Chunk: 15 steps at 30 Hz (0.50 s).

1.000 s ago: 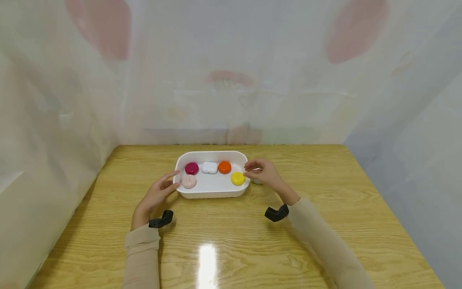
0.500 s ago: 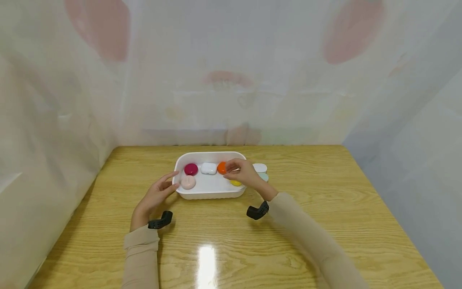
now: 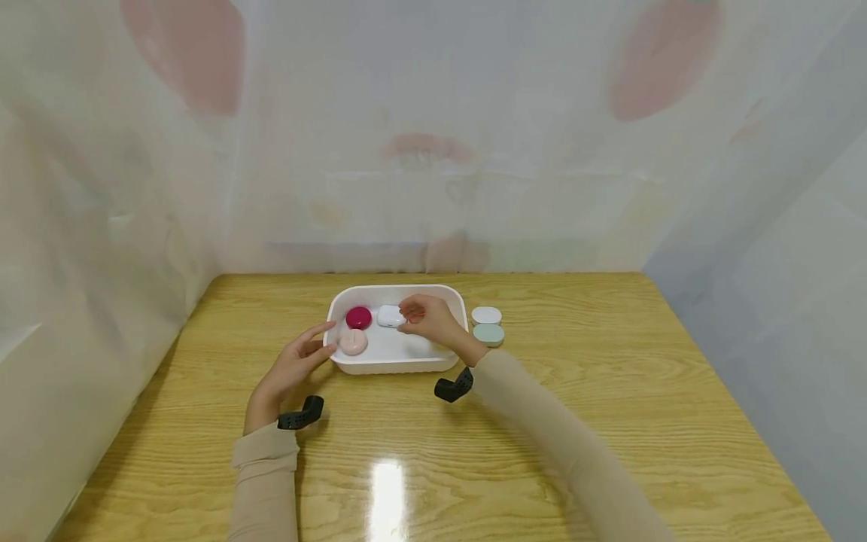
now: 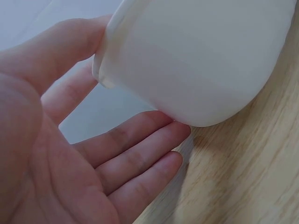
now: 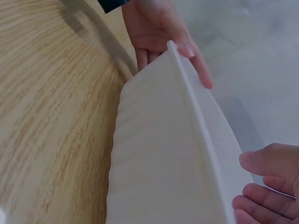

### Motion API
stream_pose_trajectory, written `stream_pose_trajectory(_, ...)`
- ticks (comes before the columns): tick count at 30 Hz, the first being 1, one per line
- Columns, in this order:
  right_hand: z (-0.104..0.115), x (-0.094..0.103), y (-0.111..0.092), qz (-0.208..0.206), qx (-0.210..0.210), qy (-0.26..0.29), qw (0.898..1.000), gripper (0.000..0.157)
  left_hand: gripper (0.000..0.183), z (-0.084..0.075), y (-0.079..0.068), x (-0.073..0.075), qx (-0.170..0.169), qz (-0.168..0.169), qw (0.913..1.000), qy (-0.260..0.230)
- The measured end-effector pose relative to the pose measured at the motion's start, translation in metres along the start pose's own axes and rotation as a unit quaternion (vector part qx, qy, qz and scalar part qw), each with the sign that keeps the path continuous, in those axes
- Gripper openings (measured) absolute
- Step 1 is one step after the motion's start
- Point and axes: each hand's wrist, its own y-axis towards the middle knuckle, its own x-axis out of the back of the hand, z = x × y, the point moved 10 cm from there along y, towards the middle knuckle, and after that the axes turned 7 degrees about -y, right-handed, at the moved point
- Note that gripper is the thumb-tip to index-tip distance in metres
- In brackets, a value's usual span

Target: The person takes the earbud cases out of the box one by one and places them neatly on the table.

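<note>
A white oblong tub (image 3: 400, 367) stands on the table. My left hand (image 3: 293, 369) holds its left end, with thumb and index finger over the rim and the other fingertips at the outer wall (image 4: 196, 70). My right hand (image 3: 435, 322) reaches over the tub, thumb and fingers apart, right at the edge of a white earbud case (image 3: 389, 315). Part of an orange round case (image 3: 417, 316) shows behind the right fingers. The yellow round one is hidden under that hand. At the tub's left lie a magenta round case (image 3: 358, 318) and a pale pink one (image 3: 353, 342).
Just right of the tub, a white oval case (image 3: 486, 315) and a pale green one (image 3: 488, 334) lie on the wooden table (image 3: 609, 421). A pale patterned curtain (image 3: 433, 203) hangs behind the table.
My right hand has moved left, from the tub's right rim to the white earbud case, uncovering the white oval and pale green cases on the table. My left hand keeps its place.
</note>
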Motion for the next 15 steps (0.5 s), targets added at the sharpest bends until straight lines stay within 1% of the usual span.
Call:
stream_pose_trajectory(2, -0.004, -0.005, 0.004, 0.003, -0.014, 0.002, 1.0, 0.039, 0.059, 0.001, 0.0, 0.0, 0.003, 0.001, 1.0, 0.002)
stream_pose_trajectory(6, -0.013, -0.01, 0.012, 0.003, -0.039, -0.013, 0.999, 0.039, 0.059, 0.002, 0.0, 0.0, 0.007, -0.001, 1.0, -0.003)
stream_pose_trajectory(10, -0.021, -0.011, 0.02, -0.004, -0.057, -0.043, 0.997, 0.039, 0.059, 0.001, 0.0, 0.0, 0.006, -0.001, 1.0, -0.006)
stream_pose_trajectory(15, -0.029, -0.014, 0.027, -0.001, -0.075, -0.082, 0.994, 0.041, 0.059, 0.0, 0.0, 0.0, 0.007, 0.0, 1.0, -0.001)
